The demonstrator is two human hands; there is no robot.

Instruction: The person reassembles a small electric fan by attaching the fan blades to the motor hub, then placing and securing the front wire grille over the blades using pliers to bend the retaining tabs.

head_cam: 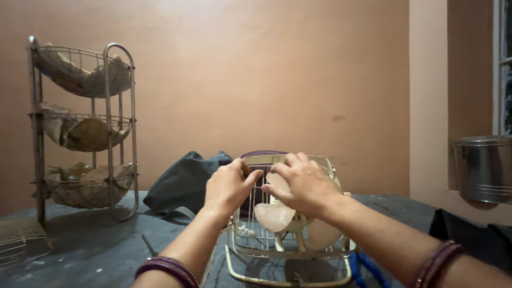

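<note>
A small cream fan (288, 234) with pale blades and a wire cage stands on the dark table, its open side toward me. My left hand (228, 186) has its fingers curled on the wire guard at the cage's upper left. My right hand (304, 184) rests over the upper middle of the cage, fingers bent onto the wires above a blade (273, 216). Both wrists wear dark bangles.
A three-tier wire rack (85, 133) lined with paper stands at the left. A dark cloth bag (184, 181) lies behind the fan. A loose wire grille (21, 240) sits at the far left edge, and a steel container (482, 168) on the ledge at right.
</note>
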